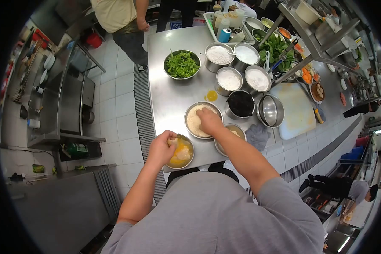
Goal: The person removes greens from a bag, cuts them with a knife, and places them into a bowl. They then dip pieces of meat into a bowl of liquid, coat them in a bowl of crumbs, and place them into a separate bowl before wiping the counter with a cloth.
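Note:
Over the metal bowl of yellow egg (183, 155), my left hand (161, 146) is closed on a pale piece of food (172, 142). Another pale piece lies in the egg. My right hand (209, 120) reaches into the bowl of beige crumbs (193, 120); its fingertips are down at the crumbs, and anything between them is hidden. Under my right forearm stands a third bowl (237, 130), partly covered. Just behind the crumb bowl is a yellow spill (211, 95) on the steel table (161, 101).
A bowl of green leaves (182, 64), pots of white powder (229, 79), a pot of dark food (241, 103), empty nested bowls (270, 110), a grey cloth (258, 136) and a cutting board (294, 112) surround the work. A person (118, 17) stands beyond the table.

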A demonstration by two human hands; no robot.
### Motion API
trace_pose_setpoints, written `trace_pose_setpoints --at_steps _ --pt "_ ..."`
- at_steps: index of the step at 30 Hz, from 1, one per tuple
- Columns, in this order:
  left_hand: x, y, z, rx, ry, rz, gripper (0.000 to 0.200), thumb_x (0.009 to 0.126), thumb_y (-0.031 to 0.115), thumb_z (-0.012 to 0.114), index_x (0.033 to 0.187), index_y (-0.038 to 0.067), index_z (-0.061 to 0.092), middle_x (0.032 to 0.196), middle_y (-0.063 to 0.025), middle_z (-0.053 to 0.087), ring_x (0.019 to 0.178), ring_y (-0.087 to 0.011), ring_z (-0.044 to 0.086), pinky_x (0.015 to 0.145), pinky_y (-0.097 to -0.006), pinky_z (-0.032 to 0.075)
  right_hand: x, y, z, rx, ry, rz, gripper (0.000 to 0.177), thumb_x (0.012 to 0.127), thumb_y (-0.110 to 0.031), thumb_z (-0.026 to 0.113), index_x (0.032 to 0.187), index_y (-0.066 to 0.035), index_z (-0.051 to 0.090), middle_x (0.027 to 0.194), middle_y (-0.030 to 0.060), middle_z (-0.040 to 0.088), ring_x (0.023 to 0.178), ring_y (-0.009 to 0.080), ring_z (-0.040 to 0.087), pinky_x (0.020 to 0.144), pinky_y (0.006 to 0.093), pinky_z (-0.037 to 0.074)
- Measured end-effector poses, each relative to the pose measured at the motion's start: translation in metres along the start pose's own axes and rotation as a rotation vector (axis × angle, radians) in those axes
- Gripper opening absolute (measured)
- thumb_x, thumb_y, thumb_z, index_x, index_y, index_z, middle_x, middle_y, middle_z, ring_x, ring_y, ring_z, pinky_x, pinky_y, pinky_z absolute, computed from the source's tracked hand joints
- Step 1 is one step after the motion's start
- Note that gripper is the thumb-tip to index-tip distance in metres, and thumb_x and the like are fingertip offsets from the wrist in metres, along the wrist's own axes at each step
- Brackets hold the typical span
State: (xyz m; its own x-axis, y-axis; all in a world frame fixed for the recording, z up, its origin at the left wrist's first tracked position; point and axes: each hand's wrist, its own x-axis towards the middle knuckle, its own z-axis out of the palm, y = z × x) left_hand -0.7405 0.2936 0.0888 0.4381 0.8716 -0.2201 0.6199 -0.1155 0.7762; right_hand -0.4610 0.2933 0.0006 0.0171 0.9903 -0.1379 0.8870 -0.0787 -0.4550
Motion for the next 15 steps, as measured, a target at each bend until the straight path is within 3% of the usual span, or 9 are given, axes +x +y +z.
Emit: trace_pose_setpoints --at_steps 1,7,9,11,15 --pt "0.004 0.006 0.001 -0.010 0.004 0.027 0.028 0.090 0.002 0.073 0.118 0.004 0.072 0.100 -0.0083 0.076 0.085 -0.0172 0.071 0.082 -0.0325 0.059 0.000 -0.001 -0.004 0.058 -0.006 0.040 0.049 0.080 -0.011 0.080 0.128 -0.006 0.068 0.130 0.0217 0.069 0.125 0.0394 0.066 0.104 0.0465 0.055" --pt "0.041 0.061 0.014 -0.153 -0.085 0.132 0.027 0.093 0.002 0.072 0.120 0.002 0.070 0.101 -0.0086 0.075 0.085 -0.0167 0.070 0.083 -0.0315 0.058 0.001 0.010 -0.034 0.337 0.157 0.216 0.045 0.085 -0.023 0.079 0.124 -0.002 0.069 0.115 0.0277 0.075 0.110 0.0447 0.072 0.097 0.0482 0.057" --pt "0.056 0.065 0.021 -0.138 -0.127 0.091 0.027 0.095 0.004 0.072 0.122 0.001 0.070 0.109 -0.0110 0.077 0.090 -0.0194 0.074 0.086 -0.0334 0.059 0.001 0.008 -0.038 0.356 0.186 0.199 0.044 0.086 -0.024 0.078 0.123 -0.002 0.070 0.113 0.0279 0.076 0.108 0.0455 0.072 0.095 0.0487 0.058" --pt "0.068 0.050 0.036 0.041 -0.045 0.084 0.030 0.095 0.006 0.073 0.125 0.003 0.070 0.117 -0.0130 0.079 0.095 -0.0238 0.078 0.088 -0.0369 0.061 -0.003 -0.001 -0.045 0.375 0.211 0.178 0.043 0.087 -0.026 0.077 0.122 -0.002 0.070 0.110 0.0281 0.076 0.105 0.0464 0.073 0.094 0.0491 0.058" --pt "0.051 0.019 0.032 -0.030 0.010 0.034 0.033 0.095 0.005 0.072 0.128 0.004 0.070 0.121 -0.0138 0.079 0.098 -0.0278 0.079 0.089 -0.0399 0.062 -0.007 -0.034 -0.049 0.315 0.119 0.140 0.037 0.095 -0.029 0.070 0.117 0.000 0.070 0.115 0.0269 0.075 0.110 0.0446 0.071 0.097 0.0512 0.056"
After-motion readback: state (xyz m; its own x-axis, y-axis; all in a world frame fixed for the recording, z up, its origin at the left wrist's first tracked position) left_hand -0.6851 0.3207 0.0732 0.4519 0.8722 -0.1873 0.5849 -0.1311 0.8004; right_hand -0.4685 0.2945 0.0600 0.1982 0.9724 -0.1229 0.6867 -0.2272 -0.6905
